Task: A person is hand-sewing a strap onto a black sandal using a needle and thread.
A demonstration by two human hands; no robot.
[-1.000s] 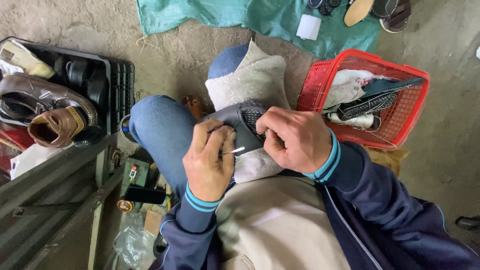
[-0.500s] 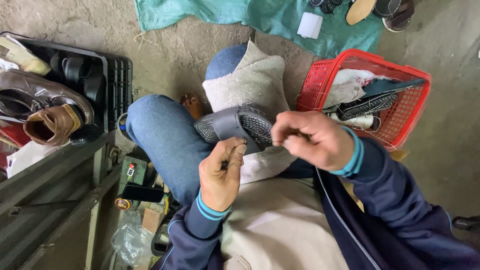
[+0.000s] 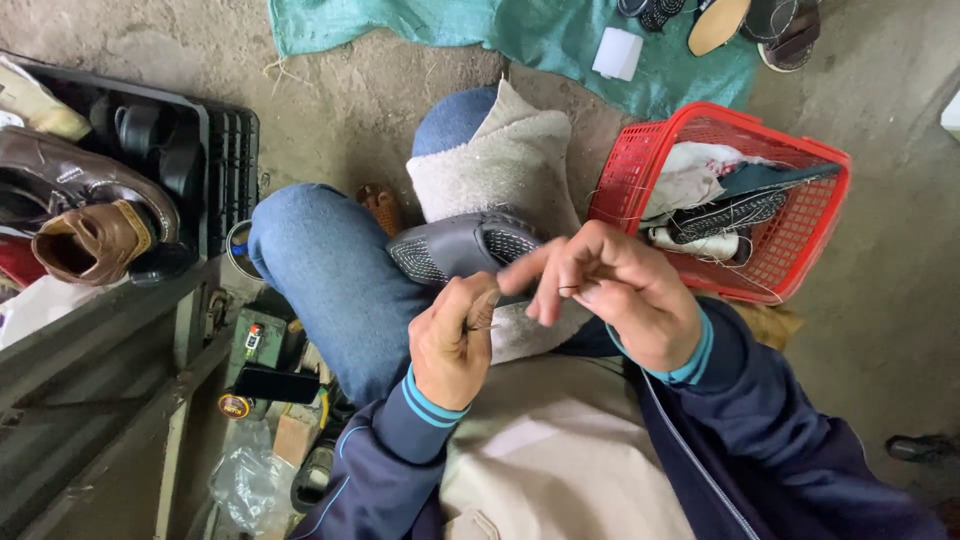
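— Where is the grey shoe (image 3: 462, 250) sitting?

— Across my lap, on the pale cloth (image 3: 505, 160) over my knee, which cushions and steadies it so neither hand has to carry it.

— And the hands?

— My left hand (image 3: 452, 345) is curled shut around a small wooden-handled tool (image 3: 483, 308) just beside the shoe. My right hand (image 3: 615, 290) pinches a thin thread (image 3: 568, 289) between its fingertips. The red basket (image 3: 800, 250) with spare material sits close at my right, in easy reach.
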